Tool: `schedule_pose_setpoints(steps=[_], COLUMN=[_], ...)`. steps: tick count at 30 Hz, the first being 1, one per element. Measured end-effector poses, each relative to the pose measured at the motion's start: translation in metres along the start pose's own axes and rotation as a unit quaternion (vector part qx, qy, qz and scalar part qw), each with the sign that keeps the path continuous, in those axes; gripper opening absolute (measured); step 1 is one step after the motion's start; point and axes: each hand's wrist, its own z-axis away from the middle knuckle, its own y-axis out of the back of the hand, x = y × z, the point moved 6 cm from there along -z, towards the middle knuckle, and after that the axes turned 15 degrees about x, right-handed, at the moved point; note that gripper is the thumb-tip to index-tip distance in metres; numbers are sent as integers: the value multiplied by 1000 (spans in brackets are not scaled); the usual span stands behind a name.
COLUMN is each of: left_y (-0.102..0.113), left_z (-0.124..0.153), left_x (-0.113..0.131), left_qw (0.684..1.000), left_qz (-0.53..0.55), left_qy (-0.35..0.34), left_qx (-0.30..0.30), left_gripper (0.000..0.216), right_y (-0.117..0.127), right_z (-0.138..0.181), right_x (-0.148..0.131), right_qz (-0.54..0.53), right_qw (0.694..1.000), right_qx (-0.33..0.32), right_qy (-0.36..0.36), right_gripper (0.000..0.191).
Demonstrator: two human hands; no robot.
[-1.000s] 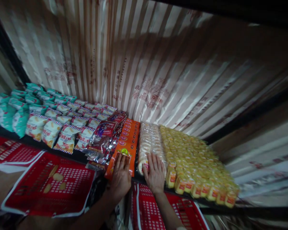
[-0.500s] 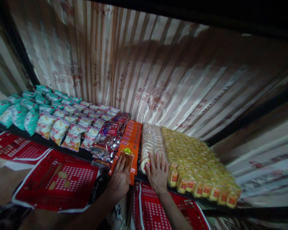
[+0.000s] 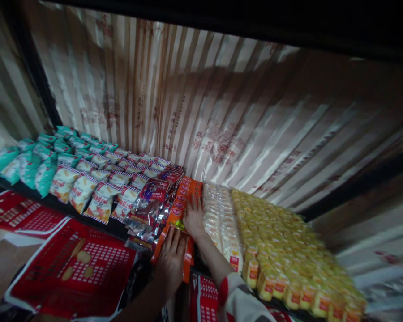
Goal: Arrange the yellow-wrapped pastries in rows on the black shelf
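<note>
A row of orange packets (image 3: 184,197) runs back along a dark shelf (image 3: 117,226). My left hand (image 3: 171,259) lies flat with spread fingers on the front packet of that row. My right hand (image 3: 194,218) has reached further back and rests fingers-out on the orange packets, beside a row of pale clear-wrapped cakes (image 3: 220,219). Neither hand grips anything that I can see. A red and white sleeve (image 3: 237,297) covers my right forearm.
Yellow packets (image 3: 282,241) fill the shelf to the right. Shiny dark red packets (image 3: 152,199), white-and-orange bags (image 3: 87,188) and teal bags (image 3: 30,161) lie to the left. Red baskets (image 3: 77,266) hang below the shelf edge. Striped plastic sheeting (image 3: 221,112) forms the back wall.
My right hand has left the pale cakes and moved left and deeper, onto the orange row. My left hand stays on the front orange packet. The view has shifted slightly.
</note>
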Motion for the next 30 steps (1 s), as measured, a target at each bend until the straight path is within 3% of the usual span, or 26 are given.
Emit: schedule_pose_setpoints(steps=[6,14,30], left_y=[-19,-16,-22], left_z=[-1,1,2], left_x=[-9,-7,-2], left_qw=[1000,1000,997], left_qz=[-13,-27,-62], left_qy=[-24,-3,-40], left_qx=[13,-13,5], left_gripper=[43,57,62], right_y=[-53,-89,-88], right_z=[-42,-57,-53], right_x=[7,15,18], right_qz=[29,3,34], right_qw=[994,993,993], right_qx=[-96,-97,-104], right_qy=[-42,-68,-54], right_gripper=[57,52,53])
